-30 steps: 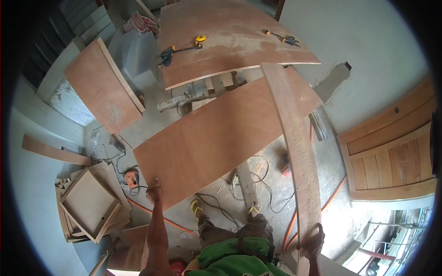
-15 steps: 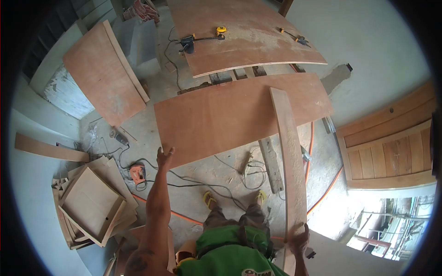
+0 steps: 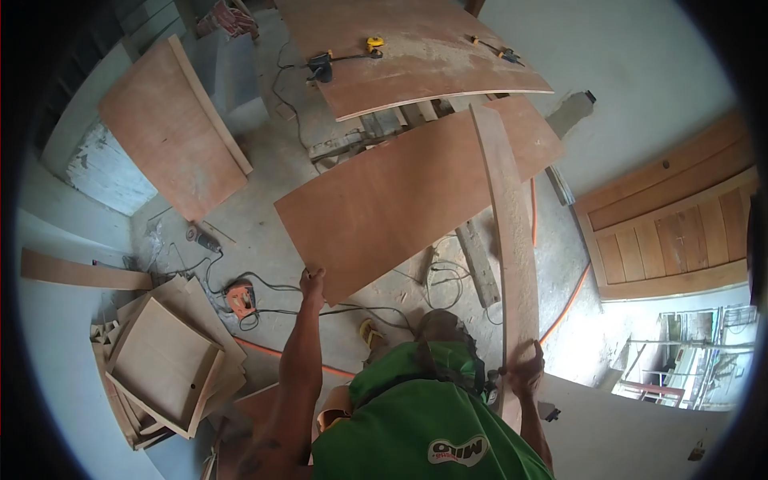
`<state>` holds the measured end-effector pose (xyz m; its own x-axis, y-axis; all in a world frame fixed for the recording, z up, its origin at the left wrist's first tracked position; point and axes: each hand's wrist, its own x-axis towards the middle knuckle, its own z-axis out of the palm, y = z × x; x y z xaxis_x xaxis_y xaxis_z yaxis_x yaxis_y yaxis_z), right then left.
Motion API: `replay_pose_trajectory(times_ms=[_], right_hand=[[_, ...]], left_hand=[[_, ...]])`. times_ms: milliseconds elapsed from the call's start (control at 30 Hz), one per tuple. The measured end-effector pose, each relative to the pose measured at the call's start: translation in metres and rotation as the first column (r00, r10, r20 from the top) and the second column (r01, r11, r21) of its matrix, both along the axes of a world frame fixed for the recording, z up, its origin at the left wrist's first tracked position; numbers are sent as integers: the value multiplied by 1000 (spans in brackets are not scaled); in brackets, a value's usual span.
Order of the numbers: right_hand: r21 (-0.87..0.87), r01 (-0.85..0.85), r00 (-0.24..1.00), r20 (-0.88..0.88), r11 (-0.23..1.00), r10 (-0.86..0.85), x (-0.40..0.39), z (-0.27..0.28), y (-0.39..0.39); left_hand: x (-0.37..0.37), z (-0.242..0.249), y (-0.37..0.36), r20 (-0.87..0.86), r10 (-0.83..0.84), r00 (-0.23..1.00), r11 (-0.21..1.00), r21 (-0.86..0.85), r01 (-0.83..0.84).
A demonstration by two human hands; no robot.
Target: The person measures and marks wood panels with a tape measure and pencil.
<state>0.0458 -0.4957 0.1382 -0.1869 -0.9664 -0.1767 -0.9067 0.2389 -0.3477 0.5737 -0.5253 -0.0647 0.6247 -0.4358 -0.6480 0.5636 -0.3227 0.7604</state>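
Observation:
My left hand (image 3: 314, 283) grips the near left corner of a reddish-brown plywood panel (image 3: 392, 200), which is angled up to the right on the floor supports. A long narrow wooden board (image 3: 516, 264), dusted with sawdust, is in my right hand (image 3: 525, 370), closed round its near end. The board's far end lies across the right part of the panel. Beyond it, a larger plywood sheet (image 3: 400, 84) carries sawdust, a black and yellow tool (image 3: 322, 67) and a clamp-like tool (image 3: 506, 54).
An orange power tool (image 3: 240, 298) and a grinder (image 3: 203, 238) lie on the floor among cables. Stacked wooden trays (image 3: 164, 364) stand at left, a leaning panel (image 3: 172, 132) behind them. A wooden door (image 3: 680, 232) is at right. An orange hose (image 3: 570, 304) crosses the floor.
The panel's near left corner has swung right and toward me, with my left hand closed on it. My right hand and the board have shifted slightly up in view.

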Motion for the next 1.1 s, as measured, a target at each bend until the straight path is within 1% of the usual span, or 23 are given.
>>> replay_pose_trajectory(times_ms=[33, 100, 133, 200, 267, 333, 400, 433, 467, 533, 600, 633, 667, 700, 733, 767, 800, 867, 933, 967, 1000, 1067, 1100], right_hand=[[7, 14, 994, 109, 1000, -15, 1, -3, -9], [-35, 5, 986, 168, 999, 1, 8, -9, -31], [-56, 1, 980, 197, 998, 10, 12, -12, -42], [-21, -31, 982, 185, 999, 35, 31, -6, -70], [-24, -96, 986, 133, 995, 98, 34, -19, -103], [-77, -94, 952, 286, 993, 112, 59, -9, -139], [-145, -147, 954, 240, 978, 179, 75, -16, -180], [-212, -191, 955, 184, 959, 231, 82, -19, -204], [-206, -210, 950, 191, 956, 249, 93, -18, -229], [-349, -311, 910, 159, 884, 383, 119, -14, -280], [-385, -355, 874, 187, 852, 448, 136, -36, -343], [-421, -355, 866, 189, 834, 464, 149, -42, -371], [-195, -260, 904, 294, 946, 309, 168, -33, -393], [-170, -248, 935, 217, 954, 282, 183, -39, -415], [-154, -236, 956, 140, 960, 257, 198, -46, -439], [-139, -263, 947, 150, 955, 283, 209, -62, -465], [-273, -326, 931, 75, 905, 358, 214, -87, -493], [-395, -392, 906, -6, 831, 424, 223, -111, -536], [-265, -371, 914, 65, 890, 400, 229, -127, -575], [-197, -359, 919, 95, 912, 382, 232, -133, -593], [-162, -340, 936, 32, 926, 350, 243, -123, -596], [-134, -329, 944, -52, 935, 325, 262, -109, -600], [-141, -338, 941, -71, 931, 331, 267, -108, -603]], left_hand=[[10, -8, 4, 10, 13, 1000, 1000, 4, -13], [28, -22, -2, 180, -175, 968, 984, 52, 169], [33, -22, -8, 187, -172, 967, 985, 36, 168], [35, -12, -10, 320, -323, 891, 946, 124, 298], [26, -2, -14, 379, -300, 875, 953, 147, 263], [26, 5, -16, 447, -262, 855, 963, 178, 202], [26, 12, -19, 550, -263, 793, 965, 170, 202], [26, 15, -20, 551, -251, 796, 967, 175, 183], [26, 23, -20, 515, -257, 818, 964, 196, 179], [24, 25, -21, 478, -256, 840, 958, 240, 155], [19, 4, -22, 392, -317, 864, 908, 388, 157], [16, -15, -21, 393, -303, 868, 927, 331, 173], [9, -15, -27, 388, -287, 876, 925, 351, 148], [-6, -12, -36, 447, -258, 857, 955, 253, 155], [-16, -9, -48, 510, -220, 832, 975, 152, 165], [-24, -4, -59, 515, -229, 826, 973, 143, 181], [-33, 2, -69, 519, -240, 820, 971, 135, 199], [-52, 8, -88, 421, -298, 857, 954, 91, 287], [-75, 65, -121, 277, -314, 908, 949, 103, 297], [-90, 49, -128, 337, -386, 859, 923, 141, 359], [-101, 32, -133, 394, -456, 798, 890, 185, 417], [-115, 30, -147, 308, -516, 799, 850, 66, 523], [-110, 45, -155, 309, -500, 809, 860, 73, 504]])
